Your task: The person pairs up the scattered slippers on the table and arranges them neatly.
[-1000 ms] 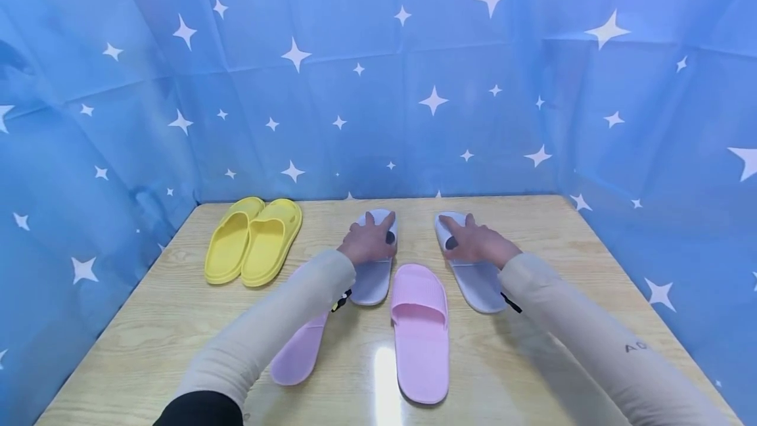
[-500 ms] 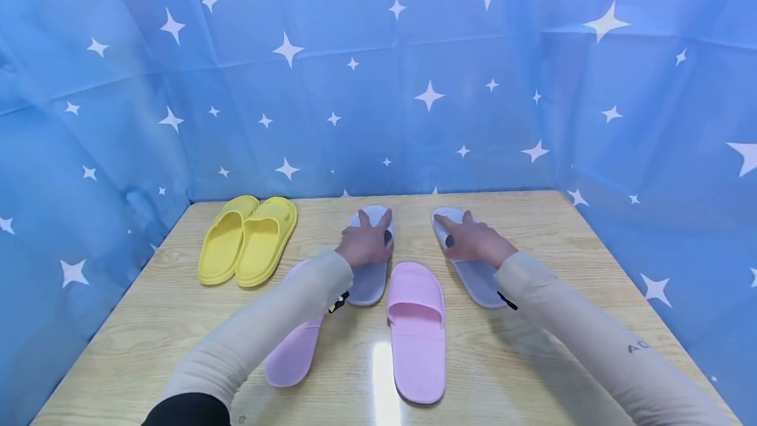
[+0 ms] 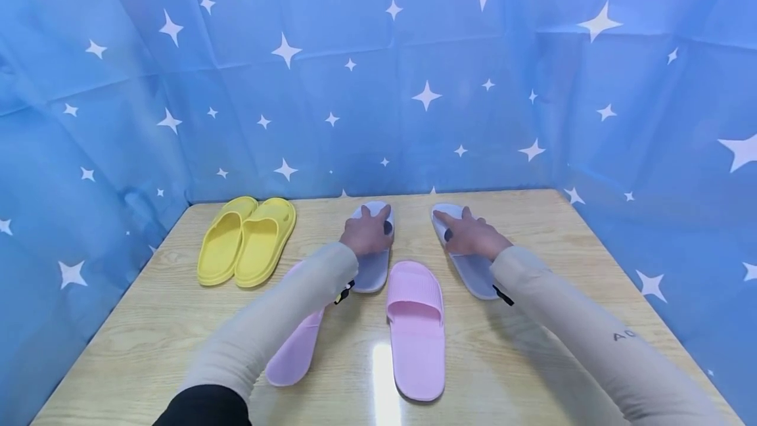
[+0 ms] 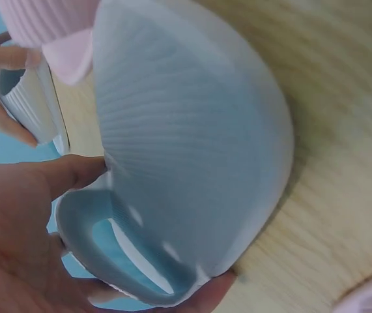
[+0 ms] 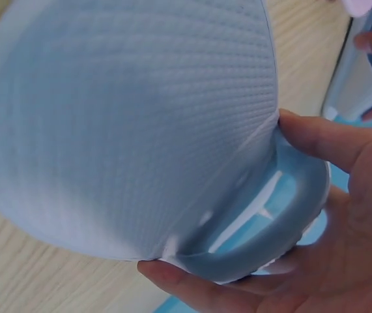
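Note:
A pale grey-blue slipper lies left of centre near the table's far edge, toe pointing away. My left hand grips it across the strap, and the left wrist view has the thumb and fingers at the two sides of the strap, with the ribbed sole filling the middle. Its mate, a second grey-blue slipper, is angled with its toe toward the left. My right hand holds that one over the strap, thumb on one side and fingers on the other. The two slippers are apart, with wood between them.
A pink slipper stands nearer, between the grey-blue pair. Another pink slipper is partly hidden under my left forearm. Two yellow slippers sit side by side at the back left. A blue star-patterned curtain surrounds the wooden table.
Both grey-blue slippers have shifted slightly away toward the table's far edge, with my hands still gripping their straps. The pink and yellow slippers keep their places.

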Demonstrator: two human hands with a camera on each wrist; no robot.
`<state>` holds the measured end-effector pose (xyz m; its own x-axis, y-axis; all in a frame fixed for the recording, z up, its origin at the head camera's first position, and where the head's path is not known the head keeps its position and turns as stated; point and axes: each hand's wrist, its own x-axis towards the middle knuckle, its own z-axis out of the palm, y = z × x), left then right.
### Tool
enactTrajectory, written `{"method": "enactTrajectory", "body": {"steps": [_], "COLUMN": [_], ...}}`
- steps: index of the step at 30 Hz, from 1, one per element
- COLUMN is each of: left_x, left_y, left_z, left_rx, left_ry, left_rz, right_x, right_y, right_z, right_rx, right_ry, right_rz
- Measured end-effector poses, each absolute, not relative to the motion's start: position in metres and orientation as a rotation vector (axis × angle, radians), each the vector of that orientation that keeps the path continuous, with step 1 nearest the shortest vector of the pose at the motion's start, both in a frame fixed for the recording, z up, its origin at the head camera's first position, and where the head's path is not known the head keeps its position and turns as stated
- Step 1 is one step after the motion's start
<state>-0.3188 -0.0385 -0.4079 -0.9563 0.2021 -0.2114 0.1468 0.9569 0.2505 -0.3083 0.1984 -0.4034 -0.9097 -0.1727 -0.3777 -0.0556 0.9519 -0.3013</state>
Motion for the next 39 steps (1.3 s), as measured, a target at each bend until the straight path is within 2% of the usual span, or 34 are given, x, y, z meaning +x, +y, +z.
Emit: {"method": "enactTrajectory", "body": {"steps": [13,25,39], "left_x": [-0.351,-0.351,-0.343], "left_y": [-0.009,0.03,0.109], "left_z": [-0.409,-0.4,-0.399], "left_rx": [0.189,0.153,0.236], "left_ry": [2.917,2.906,2.871], "left_rz": [0.221,0.314,0.267], "right_x": [-0.323,-0.327,-0.335], "right_y": [0.215,0.241,0.271], "right_z": [-0.402,-0.401,-0.403], "right_rx": [-0.08,-0.017,-0.014], "right_ry": [2.682,2.72,2.721], "right_rz": [-0.449,-0.424,-0.42]}}
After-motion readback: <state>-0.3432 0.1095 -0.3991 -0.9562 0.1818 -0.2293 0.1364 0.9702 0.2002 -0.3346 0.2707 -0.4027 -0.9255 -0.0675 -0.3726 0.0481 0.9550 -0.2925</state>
